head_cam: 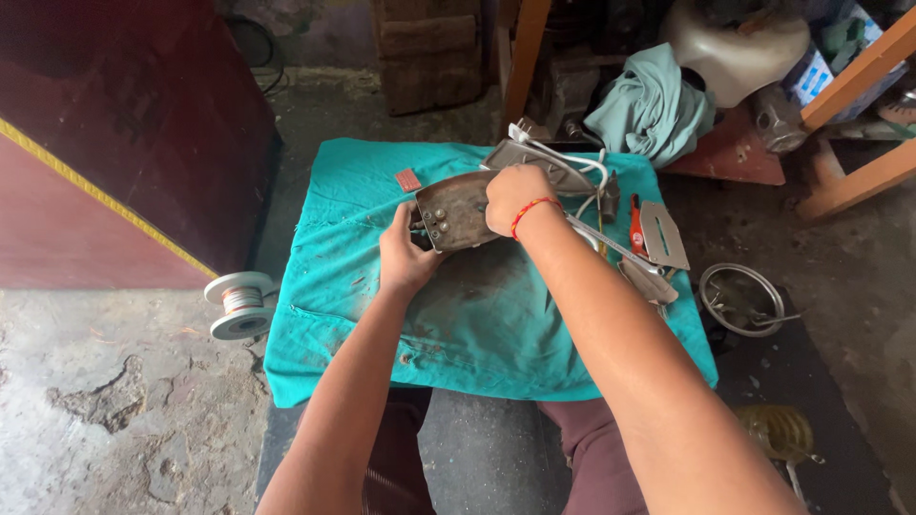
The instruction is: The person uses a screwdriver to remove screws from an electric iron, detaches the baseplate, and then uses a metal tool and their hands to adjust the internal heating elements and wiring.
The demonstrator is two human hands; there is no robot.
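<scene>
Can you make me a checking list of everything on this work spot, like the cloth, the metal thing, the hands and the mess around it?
Surface: teal cloth, stained and wrinkled, spread over a low support on a rough concrete floor.
Job's things: worn metal plate with small studs, held above the cloth.
Hands: left hand grips the plate's near-left edge; right hand, with a red wrist thread, rests closed on top of it.
Clutter: red-handled tool, flat metal pieces, small reddish square, round metal dish.
Cables: white cord looped by the plate; wire spool on the floor.
Surroundings: dark red cabinet, wooden frame, bundled pale green cloth.
</scene>
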